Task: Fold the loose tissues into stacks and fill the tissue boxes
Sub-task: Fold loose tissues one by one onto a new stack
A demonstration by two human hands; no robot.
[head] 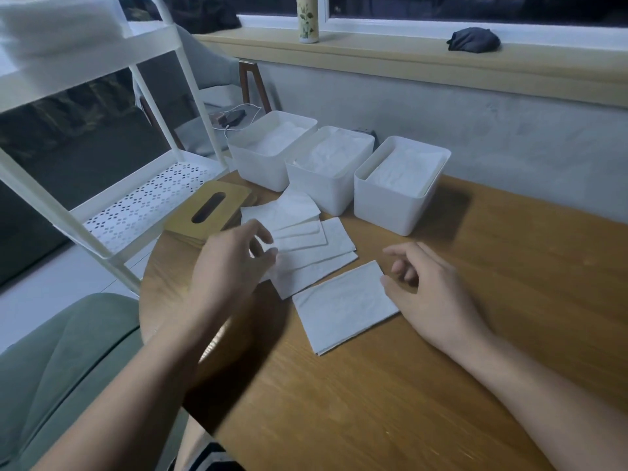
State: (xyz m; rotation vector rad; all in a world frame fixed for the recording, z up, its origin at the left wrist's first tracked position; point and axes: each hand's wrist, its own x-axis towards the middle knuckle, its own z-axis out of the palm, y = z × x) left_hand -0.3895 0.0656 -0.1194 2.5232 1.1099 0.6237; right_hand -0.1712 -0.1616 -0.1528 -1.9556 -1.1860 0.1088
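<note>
Head view looks down on a round wooden worktop (pixel 441 385) where both hands hover low over folded tissues. The left hand (pixel 234 263) reaches over the left edge of a fan of folded tissues (pixel 306 246). Its fingers are half curled, and the thumb and forefinger stand apart with white paper showing between them. A fingertip meets the paper, but whether any sheet is gripped cannot be told. The right hand (pixel 431 290) is relaxed with its fingers loosely curled and holds nothing. Its thumb tip touches the right corner of a single folded tissue (pixel 343 307), which lies flat just in front of the fan. The two hands are well apart, with the tissues between them.

Behind the fan three white tissue boxes (pixel 397 195) stand side by side, touching, each holding white tissue close to its rim. Wooden lids (pixel 210 209) with a slot lie stacked to the left of the fan. A white trolley (pixel 153 195) stands beside the worktop.
</note>
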